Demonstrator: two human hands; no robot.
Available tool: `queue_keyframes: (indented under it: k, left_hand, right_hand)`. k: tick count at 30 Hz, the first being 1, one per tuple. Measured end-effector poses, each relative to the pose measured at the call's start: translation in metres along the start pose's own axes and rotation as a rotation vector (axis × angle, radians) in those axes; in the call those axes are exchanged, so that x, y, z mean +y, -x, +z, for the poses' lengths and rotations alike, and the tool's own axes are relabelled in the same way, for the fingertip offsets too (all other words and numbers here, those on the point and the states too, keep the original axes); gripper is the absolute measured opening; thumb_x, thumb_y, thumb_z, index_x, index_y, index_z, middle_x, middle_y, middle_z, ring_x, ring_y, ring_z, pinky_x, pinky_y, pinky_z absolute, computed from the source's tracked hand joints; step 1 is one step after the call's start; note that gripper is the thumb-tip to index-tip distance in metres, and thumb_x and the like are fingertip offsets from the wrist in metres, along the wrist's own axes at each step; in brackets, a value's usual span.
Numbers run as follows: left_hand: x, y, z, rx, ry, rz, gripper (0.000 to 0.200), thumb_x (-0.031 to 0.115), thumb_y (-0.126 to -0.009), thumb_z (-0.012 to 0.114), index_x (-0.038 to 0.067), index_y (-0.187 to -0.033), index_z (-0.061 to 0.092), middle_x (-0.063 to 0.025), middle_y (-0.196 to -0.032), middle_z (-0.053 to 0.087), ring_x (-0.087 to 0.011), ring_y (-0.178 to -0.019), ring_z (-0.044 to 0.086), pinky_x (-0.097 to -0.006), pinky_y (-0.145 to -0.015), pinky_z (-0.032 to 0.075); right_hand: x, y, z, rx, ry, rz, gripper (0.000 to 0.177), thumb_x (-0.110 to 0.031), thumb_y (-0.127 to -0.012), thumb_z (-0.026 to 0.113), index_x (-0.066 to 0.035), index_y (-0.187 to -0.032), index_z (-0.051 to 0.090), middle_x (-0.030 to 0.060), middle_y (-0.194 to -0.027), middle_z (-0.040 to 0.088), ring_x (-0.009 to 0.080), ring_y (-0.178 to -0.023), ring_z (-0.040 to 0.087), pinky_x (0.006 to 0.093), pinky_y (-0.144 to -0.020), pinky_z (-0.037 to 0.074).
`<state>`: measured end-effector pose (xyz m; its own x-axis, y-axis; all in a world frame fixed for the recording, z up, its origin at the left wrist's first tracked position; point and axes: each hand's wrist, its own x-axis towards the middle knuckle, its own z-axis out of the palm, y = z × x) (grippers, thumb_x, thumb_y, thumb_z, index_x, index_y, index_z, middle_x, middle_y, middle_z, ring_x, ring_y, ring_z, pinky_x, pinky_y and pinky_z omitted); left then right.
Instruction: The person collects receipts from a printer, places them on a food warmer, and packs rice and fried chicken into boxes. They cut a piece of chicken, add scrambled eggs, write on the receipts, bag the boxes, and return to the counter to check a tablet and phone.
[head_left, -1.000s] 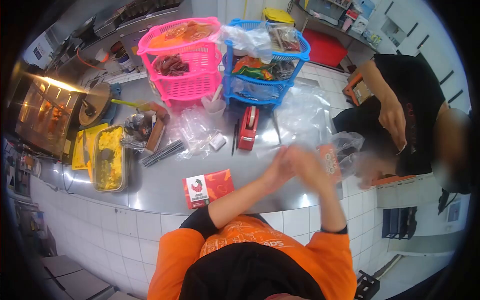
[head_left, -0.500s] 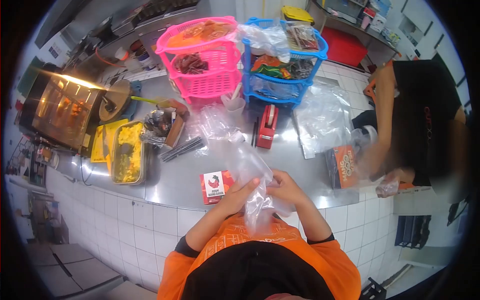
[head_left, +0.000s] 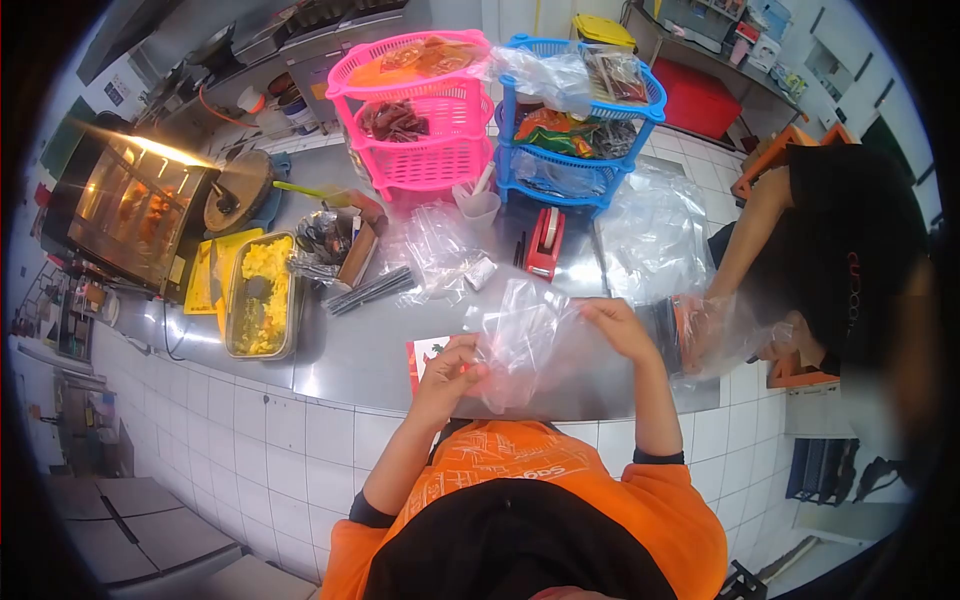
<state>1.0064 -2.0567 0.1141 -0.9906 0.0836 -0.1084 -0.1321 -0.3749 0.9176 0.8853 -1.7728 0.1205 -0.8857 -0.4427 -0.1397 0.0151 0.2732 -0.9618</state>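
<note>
A clear plastic bag [head_left: 520, 345] is stretched between my two hands above the front of the steel table. My left hand [head_left: 452, 372] pinches its left side, and my right hand [head_left: 618, 325] grips its upper right edge. Partly behind my left hand lies a small red-and-white printed box [head_left: 424, 352]. Beyond the bag, a red tape dispenser [head_left: 544, 245] stands on the table, with a heap of clear plastic bags [head_left: 435, 240] to its left.
Pink [head_left: 425, 165] and blue [head_left: 560, 175] tiered baskets stand at the back. A tray of yellow food [head_left: 262, 295] and a lit display warmer [head_left: 130, 205] are at left. At right, a co-worker [head_left: 850, 250] handles another clear bag over a box.
My hands have moved apart and forward, spreading the bag that was bunched near my chest. The co-worker's clear bag is now around or over the orange-and-dark box.
</note>
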Motion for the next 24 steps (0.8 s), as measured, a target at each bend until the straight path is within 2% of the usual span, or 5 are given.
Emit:
queue_keyframes:
  k: [11, 13, 17, 21, 24]
  left_hand:
    - [0.061, 0.024, -0.013, -0.153, 0.561, -0.098, 0.053, 0.039, -0.097, 0.036, -0.001, -0.131, 0.043, -0.0204, -0.144, 0.033, -0.0403, -0.128, 0.039, -0.0547, -0.101, 0.038]
    - [0.071, 0.029, 0.0, -0.12, 0.703, -0.057, 0.059, 0.036, -0.095, 0.043, -0.009, -0.132, 0.037, -0.0234, -0.131, 0.047, -0.0382, -0.118, 0.049, -0.0486, -0.098, 0.042]
    - [0.071, 0.032, -0.011, -0.133, 0.729, -0.147, 0.058, 0.032, -0.091, 0.054, -0.012, -0.127, 0.042, -0.0225, -0.12, 0.056, -0.0343, -0.109, 0.057, -0.0463, -0.092, 0.048]
    - [0.085, 0.039, -0.021, -0.233, 0.479, 0.016, 0.05, 0.012, -0.075, 0.068, -0.011, -0.116, 0.053, -0.0191, -0.103, 0.064, -0.0254, -0.09, 0.065, -0.0379, -0.082, 0.052]
    - [0.101, 0.052, -0.033, -0.093, 0.429, 0.069, 0.052, 0.004, -0.064, 0.068, -0.012, -0.112, 0.055, -0.0192, -0.101, 0.065, -0.0233, -0.086, 0.065, -0.0335, -0.08, 0.052]
  right_hand:
    - [0.056, -0.079, -0.089, 0.993, 1.093, 0.172, 0.039, -0.017, -0.081, 0.065, -0.007, -0.118, 0.059, 0.0171, -0.118, 0.058, 0.0326, -0.111, 0.053, 0.0457, -0.093, 0.041]
    - [0.016, -0.077, -0.046, 0.986, 0.883, -0.408, 0.057, -0.019, -0.081, 0.068, -0.007, -0.131, 0.045, 0.0177, -0.131, 0.046, 0.0344, -0.12, 0.044, 0.0422, -0.097, 0.04]
    - [-0.014, -0.061, 0.089, -0.401, -0.289, -0.232, 0.056, -0.04, -0.09, 0.058, -0.007, -0.133, 0.047, 0.006, -0.127, 0.051, 0.0182, -0.116, 0.048, 0.0379, -0.094, 0.042]
    - [-0.033, -0.044, 0.141, -0.83, -0.617, 0.063, 0.072, -0.049, -0.088, 0.057, -0.005, -0.141, 0.035, 0.0069, -0.134, 0.047, 0.018, -0.122, 0.045, 0.0345, -0.101, 0.039]
    - [-0.059, -0.003, 0.156, -0.803, -1.094, 0.205, 0.067, -0.024, -0.083, 0.07, -0.008, -0.139, 0.036, 0.0117, -0.135, 0.047, 0.0207, -0.12, 0.049, 0.0363, -0.098, 0.043]
